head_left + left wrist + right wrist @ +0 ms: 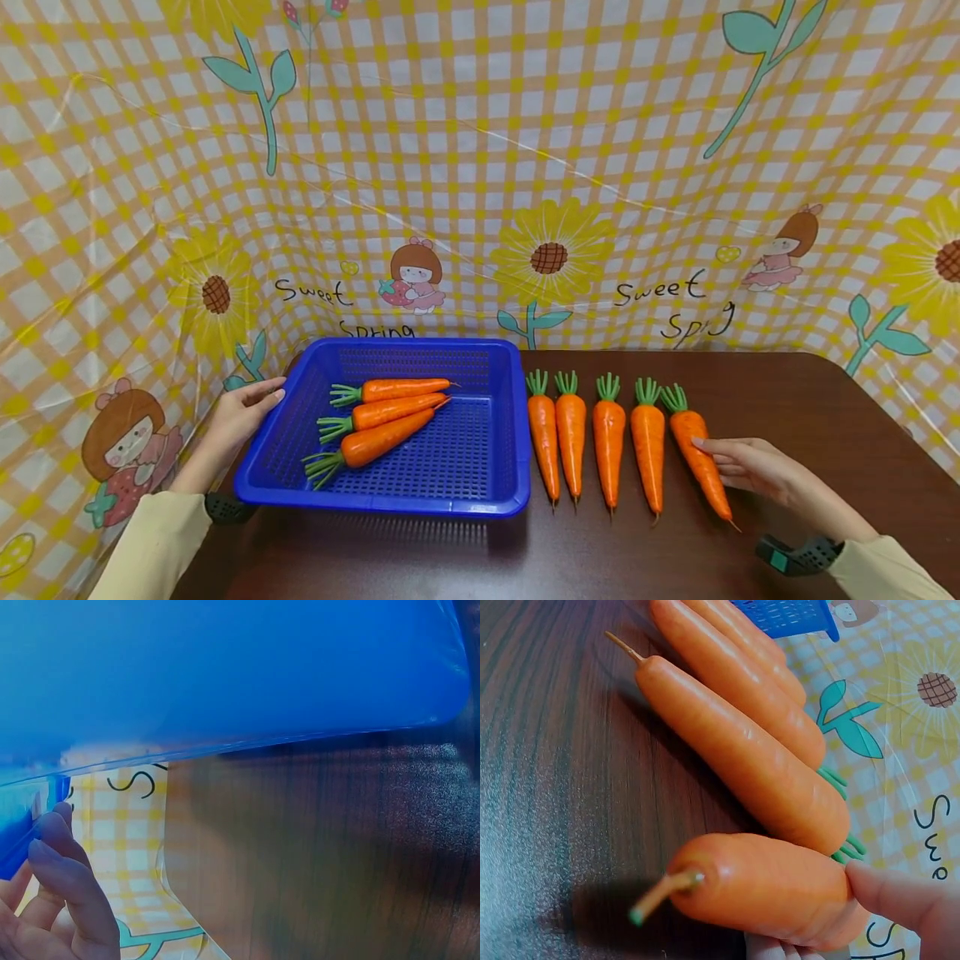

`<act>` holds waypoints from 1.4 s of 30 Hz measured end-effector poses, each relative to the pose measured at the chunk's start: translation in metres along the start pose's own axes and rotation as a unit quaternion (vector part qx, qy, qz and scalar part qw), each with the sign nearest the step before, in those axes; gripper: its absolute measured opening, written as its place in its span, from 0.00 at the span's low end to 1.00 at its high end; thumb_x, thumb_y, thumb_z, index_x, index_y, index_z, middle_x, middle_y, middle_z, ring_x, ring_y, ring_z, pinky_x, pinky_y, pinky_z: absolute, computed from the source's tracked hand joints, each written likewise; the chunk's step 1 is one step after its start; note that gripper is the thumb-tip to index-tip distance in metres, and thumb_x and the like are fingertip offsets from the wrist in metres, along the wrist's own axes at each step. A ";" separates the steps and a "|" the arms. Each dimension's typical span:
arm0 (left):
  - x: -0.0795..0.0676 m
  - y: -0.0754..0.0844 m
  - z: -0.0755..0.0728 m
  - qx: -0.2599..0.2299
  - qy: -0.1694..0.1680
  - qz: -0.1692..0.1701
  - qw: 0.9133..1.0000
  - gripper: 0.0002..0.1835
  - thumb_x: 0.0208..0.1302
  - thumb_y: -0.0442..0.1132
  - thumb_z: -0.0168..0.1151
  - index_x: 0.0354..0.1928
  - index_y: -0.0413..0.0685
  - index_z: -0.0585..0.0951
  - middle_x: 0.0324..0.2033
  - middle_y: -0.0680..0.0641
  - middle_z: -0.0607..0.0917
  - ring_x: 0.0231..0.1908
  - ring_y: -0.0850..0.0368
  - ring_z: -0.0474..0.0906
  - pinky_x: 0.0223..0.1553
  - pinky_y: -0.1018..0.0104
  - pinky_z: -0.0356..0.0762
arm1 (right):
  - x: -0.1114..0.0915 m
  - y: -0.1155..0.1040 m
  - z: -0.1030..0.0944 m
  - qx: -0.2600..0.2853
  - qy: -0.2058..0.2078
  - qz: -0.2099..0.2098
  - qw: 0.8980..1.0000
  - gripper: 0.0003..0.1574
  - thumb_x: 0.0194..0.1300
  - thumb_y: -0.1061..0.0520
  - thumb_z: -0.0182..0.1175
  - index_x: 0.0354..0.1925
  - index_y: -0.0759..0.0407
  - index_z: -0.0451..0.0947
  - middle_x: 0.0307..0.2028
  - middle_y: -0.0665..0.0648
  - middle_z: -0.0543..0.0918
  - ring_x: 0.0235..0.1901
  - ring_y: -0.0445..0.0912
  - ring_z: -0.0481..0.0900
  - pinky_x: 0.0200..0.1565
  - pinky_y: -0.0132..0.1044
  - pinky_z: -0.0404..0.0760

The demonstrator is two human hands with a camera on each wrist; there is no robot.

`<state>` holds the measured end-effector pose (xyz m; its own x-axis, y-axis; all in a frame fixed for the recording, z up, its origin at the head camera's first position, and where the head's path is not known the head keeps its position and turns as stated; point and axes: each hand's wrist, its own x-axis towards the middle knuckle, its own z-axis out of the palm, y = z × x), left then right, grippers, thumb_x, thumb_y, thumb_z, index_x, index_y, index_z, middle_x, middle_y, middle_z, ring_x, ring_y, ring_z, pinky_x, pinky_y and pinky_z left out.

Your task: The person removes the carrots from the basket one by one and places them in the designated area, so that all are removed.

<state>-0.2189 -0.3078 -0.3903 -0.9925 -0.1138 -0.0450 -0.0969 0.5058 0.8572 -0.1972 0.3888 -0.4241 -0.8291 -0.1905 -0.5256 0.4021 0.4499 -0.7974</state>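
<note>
A blue plastic basket (468, 454) is raised and tilted at the left, its holed base showing above the tabletop. Three carrots with green stem tops, among them a thick front carrot (386, 440), lie inside it. My left hand (242, 412) grips the basket's left rim, fingers curled over the edge in the left wrist view. At the far right of a row, my right hand (768, 475) holds a slanting carrot (699, 446) between thumb and fingers; in the right wrist view its thumb (892, 896) presses on top and fingertips show underneath.
Several more carrots, including a middle carrot (609, 446), stand side by side on the dark wooden table (795, 400), tops pointing away. A yellow checked cloth (465, 167) with printed sunflowers hangs behind and along both sides.
</note>
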 end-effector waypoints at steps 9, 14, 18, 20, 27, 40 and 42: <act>0.002 0.002 -0.003 0.000 0.000 0.007 1.000 0.28 0.71 0.47 0.53 0.66 0.37 0.69 0.34 0.62 0.79 0.28 0.70 0.76 0.32 0.71 0.76 | 0.000 -0.004 0.002 -0.002 0.004 -0.018 1.000 0.53 0.74 0.42 0.45 0.66 0.88 0.38 0.55 0.71 0.75 0.47 0.41 0.80 0.49 0.39 0.81; 0.004 0.002 -0.003 0.001 -0.006 0.002 1.000 0.29 0.71 0.48 0.53 0.67 0.39 0.69 0.32 0.62 0.79 0.28 0.70 0.77 0.31 0.70 0.77 | 0.000 -0.002 0.003 0.021 0.002 -0.022 1.000 0.52 0.74 0.44 0.46 0.67 0.87 0.38 0.48 0.55 0.80 0.44 0.37 0.81 0.48 0.38 0.82; 0.004 0.001 -0.003 0.005 -0.006 0.001 1.000 0.29 0.71 0.49 0.53 0.67 0.39 0.69 0.36 0.60 0.80 0.29 0.71 0.77 0.33 0.71 0.77 | 0.000 0.000 0.004 0.034 0.005 -0.027 0.999 0.52 0.74 0.45 0.48 0.67 0.87 0.39 0.45 0.48 0.80 0.42 0.35 0.81 0.47 0.37 0.82; 0.005 0.002 -0.002 0.002 -0.004 0.001 1.000 0.29 0.71 0.49 0.54 0.67 0.39 0.69 0.36 0.59 0.81 0.29 0.71 0.77 0.33 0.71 0.77 | 0.001 0.001 0.005 0.041 0.012 -0.035 0.998 0.51 0.74 0.46 0.49 0.67 0.86 0.40 0.44 0.47 0.80 0.41 0.34 0.82 0.47 0.37 0.82; 0.006 0.003 -0.001 -0.006 0.002 0.000 1.000 0.29 0.71 0.48 0.54 0.66 0.37 0.69 0.31 0.65 0.80 0.27 0.71 0.78 0.32 0.71 0.78 | 0.002 0.002 0.005 0.076 0.004 -0.067 0.995 0.40 0.72 0.53 0.54 0.64 0.83 0.54 0.41 0.43 0.81 0.40 0.34 0.83 0.47 0.36 0.82; 0.006 -0.002 0.000 0.010 -0.002 -0.011 1.000 0.29 0.70 0.50 0.55 0.66 0.39 0.70 0.36 0.57 0.83 0.27 0.69 0.78 0.32 0.71 0.78 | 0.001 0.006 0.001 0.106 -0.006 -0.058 0.993 0.38 0.74 0.52 0.50 0.64 0.83 0.54 0.40 0.44 0.82 0.40 0.36 0.84 0.46 0.35 0.83; 0.006 -0.002 0.000 0.011 -0.003 -0.013 1.000 0.29 0.70 0.50 0.55 0.66 0.39 0.70 0.36 0.56 0.84 0.27 0.69 0.78 0.32 0.71 0.78 | 0.001 0.006 0.001 0.103 0.004 -0.053 0.993 0.40 0.75 0.50 0.47 0.64 0.84 0.51 0.41 0.46 0.83 0.40 0.36 0.84 0.46 0.35 0.83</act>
<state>-0.2242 -0.3097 -0.3927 -0.9900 -0.1219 -0.0709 -0.1247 0.5213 0.8442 -0.1951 0.3907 -0.4300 -0.8735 -0.2207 -0.4339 0.3825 0.2400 -0.8922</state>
